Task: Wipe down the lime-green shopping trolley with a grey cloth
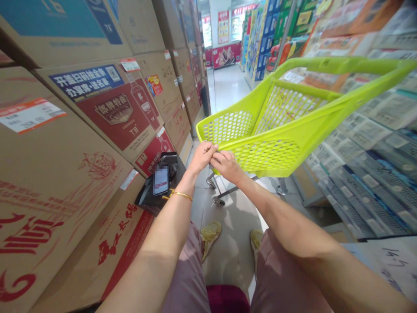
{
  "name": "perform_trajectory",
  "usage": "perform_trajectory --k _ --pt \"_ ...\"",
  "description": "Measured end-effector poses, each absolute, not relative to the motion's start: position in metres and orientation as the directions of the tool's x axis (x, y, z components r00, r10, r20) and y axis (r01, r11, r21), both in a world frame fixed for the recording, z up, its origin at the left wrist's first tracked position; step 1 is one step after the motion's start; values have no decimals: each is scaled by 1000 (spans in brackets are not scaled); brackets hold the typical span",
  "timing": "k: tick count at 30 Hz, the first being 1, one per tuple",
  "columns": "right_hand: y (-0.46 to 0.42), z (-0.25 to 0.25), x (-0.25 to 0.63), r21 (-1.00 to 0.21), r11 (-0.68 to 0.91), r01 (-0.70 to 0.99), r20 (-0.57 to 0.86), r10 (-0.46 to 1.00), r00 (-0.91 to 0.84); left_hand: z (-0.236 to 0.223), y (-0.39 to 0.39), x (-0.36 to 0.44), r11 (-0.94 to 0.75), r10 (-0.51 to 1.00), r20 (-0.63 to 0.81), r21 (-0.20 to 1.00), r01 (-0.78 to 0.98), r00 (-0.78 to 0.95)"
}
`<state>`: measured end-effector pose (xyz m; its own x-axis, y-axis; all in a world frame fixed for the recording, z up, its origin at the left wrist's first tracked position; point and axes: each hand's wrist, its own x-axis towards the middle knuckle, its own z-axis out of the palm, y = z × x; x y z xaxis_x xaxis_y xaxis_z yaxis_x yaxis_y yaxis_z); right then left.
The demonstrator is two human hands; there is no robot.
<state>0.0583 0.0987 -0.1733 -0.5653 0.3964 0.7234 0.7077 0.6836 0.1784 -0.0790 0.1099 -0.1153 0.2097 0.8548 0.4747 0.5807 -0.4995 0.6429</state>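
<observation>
A lime-green shopping cart (280,134) with perforated sides stands in front of me, angled to the right. At its near corner, both my hands meet with arms stretched out. My left hand (203,155) has its fingers curled over the rim there. Right beside it, almost touching, my right hand (227,166) is closed at the same corner, knuckles up. The undersides of the fingers are hidden. A gold bracelet (183,195) circles my left wrist. The cart's small caster wheels (218,200) rest on the floor below my hands.
Stacked cardboard cartons (112,115) wall the left side. A phone (160,181) lies on a black bag or case (148,195) by my left forearm. Packed shelves (368,174) line the right. A tiled aisle (228,89) runs ahead; something maroon (227,299) is between my legs.
</observation>
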Motion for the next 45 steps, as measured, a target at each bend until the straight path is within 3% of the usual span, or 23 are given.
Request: perform_trajectory --k 4,13,25,30,36,40,45 --pt "98 -192 59 157 730 666 689 402 -603 -118 110 -83 -506 850 483 641 577 209" --pt "87 -220 56 251 730 636 584 409 -701 -120 110 -86 -508 843 508 645 571 177" --pt "91 -174 51 164 712 683 747 362 -558 -122 112 -87 -519 841 503 648 557 199" --pt "90 -195 54 165 744 648 659 406 -633 -121 111 -87 -518 842 500 642 565 204" --pt "84 -219 55 258 733 630 601 389 -698 -123 110 -85 -509 839 518 641 575 165" --pt "84 -202 55 274 704 655 659 359 -661 -122 107 -83 -511 836 522 622 593 172" --pt "90 -165 60 144 686 714 764 381 -520 -123 108 -84 -507 838 515 616 602 179"
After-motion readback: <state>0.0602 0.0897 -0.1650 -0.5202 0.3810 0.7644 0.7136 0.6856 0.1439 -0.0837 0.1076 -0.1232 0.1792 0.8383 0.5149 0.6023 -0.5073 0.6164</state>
